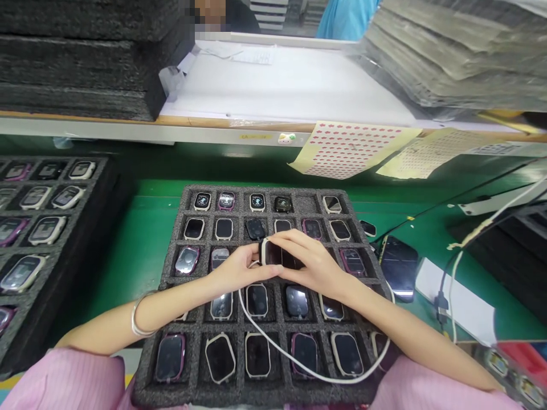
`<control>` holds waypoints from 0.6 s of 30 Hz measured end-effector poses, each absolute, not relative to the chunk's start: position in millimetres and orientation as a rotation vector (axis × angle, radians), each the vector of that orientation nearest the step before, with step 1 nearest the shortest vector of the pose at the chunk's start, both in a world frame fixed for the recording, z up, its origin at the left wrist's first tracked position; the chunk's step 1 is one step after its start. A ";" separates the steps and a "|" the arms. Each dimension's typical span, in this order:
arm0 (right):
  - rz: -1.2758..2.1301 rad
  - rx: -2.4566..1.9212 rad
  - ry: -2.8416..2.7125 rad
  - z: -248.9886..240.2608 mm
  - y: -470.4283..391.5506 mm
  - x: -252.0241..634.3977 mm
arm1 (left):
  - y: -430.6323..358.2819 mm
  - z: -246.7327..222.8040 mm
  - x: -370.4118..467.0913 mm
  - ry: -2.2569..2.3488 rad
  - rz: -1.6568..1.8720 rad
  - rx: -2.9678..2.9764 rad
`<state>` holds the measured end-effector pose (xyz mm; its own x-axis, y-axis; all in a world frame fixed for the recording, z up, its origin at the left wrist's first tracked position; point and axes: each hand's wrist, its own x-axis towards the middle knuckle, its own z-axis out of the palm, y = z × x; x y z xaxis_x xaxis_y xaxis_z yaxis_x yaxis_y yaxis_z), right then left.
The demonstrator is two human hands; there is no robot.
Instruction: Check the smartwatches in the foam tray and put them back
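Observation:
Above the middle of a grey foam tray [278, 326], both hands meet around a smartwatch [273, 253] without a strap, with a pale frame and dark screen. My left hand [244, 266] grips its left end, thumb along the lower edge. My right hand [311, 261] has its fingers over the top and right side of the same watch, hiding part of it. A white cable [294, 360] runs from beside my left fingers, loops over the tray and passes by my right forearm. Several other watches, such as a purple-framed watch [171, 356], lie in the tray's compartments.
Another foam tray of watches [55, 273] stands at the left. To the right lie a dark phone [399, 267], a white box [455, 299] and hanging cables. A shelf [290, 80] ahead carries black foam stacks [77, 62] and plastic-wrapped grey stacks [461, 51].

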<state>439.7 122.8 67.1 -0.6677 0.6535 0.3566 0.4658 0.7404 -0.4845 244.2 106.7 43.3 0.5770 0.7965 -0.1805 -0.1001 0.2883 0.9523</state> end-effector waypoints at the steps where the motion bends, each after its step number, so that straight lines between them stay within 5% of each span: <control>1: 0.471 -0.855 -2.452 65.7 121.8 438.6 | 106.5 41.8 244.0 0.762 0.672 1.132; 18: 0.198 -0.889 -2.497 58.4 113.6 428.0 | 104.4 37.5 244.0 0.807 0.780 1.105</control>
<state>428.0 113.6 58.4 -0.6745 0.6268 0.3901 0.5576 0.7788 -0.2872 244.0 104.4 37.5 0.4901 0.8562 -0.1633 -0.1344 0.2594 0.9564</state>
